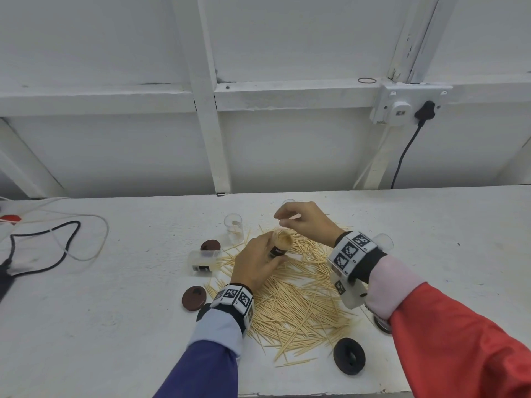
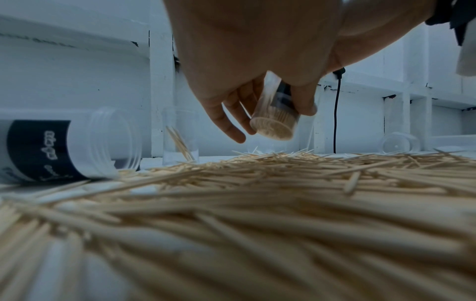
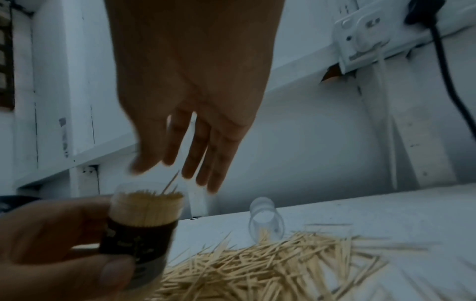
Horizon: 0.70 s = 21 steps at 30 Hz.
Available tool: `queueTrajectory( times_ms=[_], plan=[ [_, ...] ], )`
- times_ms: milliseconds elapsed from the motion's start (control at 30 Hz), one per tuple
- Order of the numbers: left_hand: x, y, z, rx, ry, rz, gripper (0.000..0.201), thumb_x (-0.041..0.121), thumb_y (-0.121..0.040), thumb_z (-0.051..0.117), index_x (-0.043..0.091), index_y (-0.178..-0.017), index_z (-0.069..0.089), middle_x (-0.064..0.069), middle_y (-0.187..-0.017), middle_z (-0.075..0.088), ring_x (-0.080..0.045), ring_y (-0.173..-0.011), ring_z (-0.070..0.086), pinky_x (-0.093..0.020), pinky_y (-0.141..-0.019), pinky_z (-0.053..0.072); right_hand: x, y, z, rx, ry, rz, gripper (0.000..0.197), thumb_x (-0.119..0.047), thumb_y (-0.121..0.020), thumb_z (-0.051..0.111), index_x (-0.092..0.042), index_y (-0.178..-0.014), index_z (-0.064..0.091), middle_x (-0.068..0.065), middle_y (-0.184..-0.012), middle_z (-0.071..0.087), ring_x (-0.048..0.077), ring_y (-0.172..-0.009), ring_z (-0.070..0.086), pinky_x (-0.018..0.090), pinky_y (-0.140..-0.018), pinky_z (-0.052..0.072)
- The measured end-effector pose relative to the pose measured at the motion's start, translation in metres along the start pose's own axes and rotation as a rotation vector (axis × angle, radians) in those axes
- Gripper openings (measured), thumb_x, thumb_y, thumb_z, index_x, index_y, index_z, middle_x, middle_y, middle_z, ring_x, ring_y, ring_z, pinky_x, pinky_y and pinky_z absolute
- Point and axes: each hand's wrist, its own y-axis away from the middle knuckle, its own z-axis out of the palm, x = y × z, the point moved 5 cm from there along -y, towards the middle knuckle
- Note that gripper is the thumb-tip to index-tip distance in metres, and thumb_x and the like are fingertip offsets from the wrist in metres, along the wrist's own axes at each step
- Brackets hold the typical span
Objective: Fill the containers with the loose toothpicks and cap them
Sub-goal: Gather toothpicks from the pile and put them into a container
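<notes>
My left hand grips a clear, dark-labelled container packed full of toothpicks and holds it tilted above the loose toothpick pile. The same container shows one toothpick sticking up out of its mouth. Just above it my right hand hovers with straight fingers, holding nothing. An empty container stands upright to the left, and a labelled one lies on its side. Two more clear containers sit behind my right hand and wrist. Brown caps lie around the pile.
Black and white cables trail over the white table's left side. A wall socket with a black plug and cord hangs at the back right. The table's front edge runs just below the nearest cap.
</notes>
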Motion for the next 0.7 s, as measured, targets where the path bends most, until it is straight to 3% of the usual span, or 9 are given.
queueTrajectory(
  times_ms=[133, 233, 367, 500, 700],
  plan=[
    [-0.003, -0.002, 0.0, 0.024, -0.016, -0.021, 0.051, 0.05, -0.083, 0.068, 0.029, -0.127, 0.053, 0.009, -0.116, 0.063, -0.011, -0.106, 0.056, -0.037, -0.084, 0.05, 0.004, 0.005, 0.001, -0.196, 0.108, 0.031, 0.035, -0.01, -0.08, 0.078, -0.017, -0.112, 0.067, -0.004, -0.11, 0.065, 0.009, -0.094, 0.062, 0.024, -0.078, 0.055],
    [-0.001, -0.002, 0.002, -0.008, -0.025, -0.004, 0.052, 0.048, -0.083, 0.068, 0.027, -0.129, 0.053, 0.009, -0.118, 0.062, -0.011, -0.108, 0.056, -0.036, -0.085, 0.05, 0.005, 0.006, -0.002, -0.111, 0.128, 0.028, 0.024, 0.0, -0.08, 0.074, -0.011, -0.101, 0.071, 0.002, -0.098, 0.069, 0.011, -0.082, 0.065, 0.024, -0.072, 0.055],
    [0.001, -0.001, 0.005, -0.057, -0.017, 0.016, 0.056, 0.047, -0.083, 0.07, 0.025, -0.131, 0.052, 0.007, -0.122, 0.061, -0.012, -0.11, 0.055, -0.036, -0.089, 0.049, -0.001, 0.006, -0.008, 0.041, 0.073, 0.012, 0.009, 0.0, -0.078, 0.076, -0.007, -0.084, 0.073, 0.0, -0.078, 0.067, 0.012, -0.069, 0.065, 0.024, -0.065, 0.055],
    [0.006, -0.001, 0.003, -0.061, 0.027, 0.025, 0.052, 0.043, -0.083, 0.071, 0.025, -0.128, 0.054, 0.008, -0.118, 0.062, -0.011, -0.107, 0.056, -0.033, -0.087, 0.048, -0.007, 0.005, -0.002, 0.027, 0.179, -0.04, 0.007, -0.008, -0.078, 0.078, -0.01, -0.083, 0.074, 0.001, -0.081, 0.07, 0.012, -0.074, 0.065, 0.031, -0.073, 0.057],
    [0.004, 0.0, -0.002, 0.011, -0.002, 0.003, 0.053, 0.045, -0.083, 0.07, 0.027, -0.129, 0.053, 0.009, -0.119, 0.062, -0.01, -0.108, 0.055, -0.032, -0.085, 0.048, -0.002, 0.009, -0.005, 0.181, -0.095, 0.0, 0.01, -0.023, -0.087, 0.071, -0.014, -0.091, 0.075, -0.006, -0.084, 0.073, 0.006, -0.08, 0.066, 0.019, -0.072, 0.052]
  ],
)
